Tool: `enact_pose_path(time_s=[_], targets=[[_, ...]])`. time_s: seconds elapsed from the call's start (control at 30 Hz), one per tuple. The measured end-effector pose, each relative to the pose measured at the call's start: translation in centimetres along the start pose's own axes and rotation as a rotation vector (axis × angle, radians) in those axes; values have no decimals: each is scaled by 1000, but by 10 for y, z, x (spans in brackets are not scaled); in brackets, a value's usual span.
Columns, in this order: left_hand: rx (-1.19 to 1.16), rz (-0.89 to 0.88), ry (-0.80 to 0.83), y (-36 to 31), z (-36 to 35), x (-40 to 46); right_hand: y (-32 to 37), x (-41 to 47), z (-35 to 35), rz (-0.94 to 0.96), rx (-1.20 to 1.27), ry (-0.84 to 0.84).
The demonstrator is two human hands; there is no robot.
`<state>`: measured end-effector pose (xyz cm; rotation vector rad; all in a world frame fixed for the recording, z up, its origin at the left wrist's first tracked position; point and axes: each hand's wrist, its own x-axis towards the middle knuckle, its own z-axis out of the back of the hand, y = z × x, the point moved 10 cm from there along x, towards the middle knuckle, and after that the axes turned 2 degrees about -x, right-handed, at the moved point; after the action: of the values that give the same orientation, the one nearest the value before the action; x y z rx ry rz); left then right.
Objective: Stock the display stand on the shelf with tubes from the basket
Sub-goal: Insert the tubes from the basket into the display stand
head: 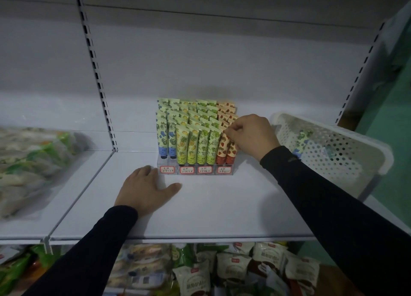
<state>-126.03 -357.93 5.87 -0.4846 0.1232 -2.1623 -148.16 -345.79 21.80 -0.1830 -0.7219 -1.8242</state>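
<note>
Right hand (251, 135) pinches the top of a red tube (224, 149), apparently seating it in the display stand (195, 170) mid-frame, while left hand (146, 189) lies flat, fingers spread, steadying; basket (333, 146) at right holds a tube.

The single head camera looks forward and down, close above the shelf (200, 206), from the person's standing position.

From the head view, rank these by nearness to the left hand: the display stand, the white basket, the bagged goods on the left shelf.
1. Display stand: just ahead of the left hand, fingers nearly at its corner.
2. Bagged goods: off to the left, on the neighbouring shelf.
3. White basket: far right, past the right hand.
</note>
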Motion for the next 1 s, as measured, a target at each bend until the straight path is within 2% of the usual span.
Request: enact_pose_path(time_s=[0.67, 1.0], targets=[[-13, 8, 11, -2, 2, -1, 4, 8, -5, 53, -126, 20], [-14, 14, 22, -1, 1, -2, 3, 4, 4, 48, -12, -31]])
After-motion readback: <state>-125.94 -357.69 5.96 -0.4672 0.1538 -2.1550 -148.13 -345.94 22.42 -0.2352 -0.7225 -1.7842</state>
